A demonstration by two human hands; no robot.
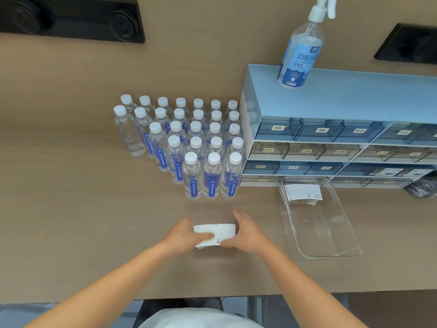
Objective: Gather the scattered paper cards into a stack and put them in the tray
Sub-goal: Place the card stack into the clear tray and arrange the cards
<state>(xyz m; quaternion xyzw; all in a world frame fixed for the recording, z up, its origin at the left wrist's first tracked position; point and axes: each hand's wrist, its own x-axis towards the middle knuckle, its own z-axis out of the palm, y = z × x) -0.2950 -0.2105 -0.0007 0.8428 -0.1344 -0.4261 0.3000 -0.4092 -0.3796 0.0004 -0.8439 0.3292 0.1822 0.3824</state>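
1. The stack (220, 232) of white cards lies on the table (71, 209), straight in front of the person, between the two hands.
2. Its long axis runs left to right, parallel to the table's near edge. A small printed mark sits at its near long edge.
3. The left hand (185, 235) grips the stack's left end, thumb laid across the top card.
4. The right hand (247, 233) holds the right end, fingers along the short edge and thumb at the near edge.
5. The clear tray (331, 233) sits to the right of the stack, apart from it, its long axis running away from the person.
6. A pile (302, 191) of cards lies at the tray's far end, long axis left to right.
7. Bottles (189, 143) stand behind the stack, beside a drawer unit (331, 100).
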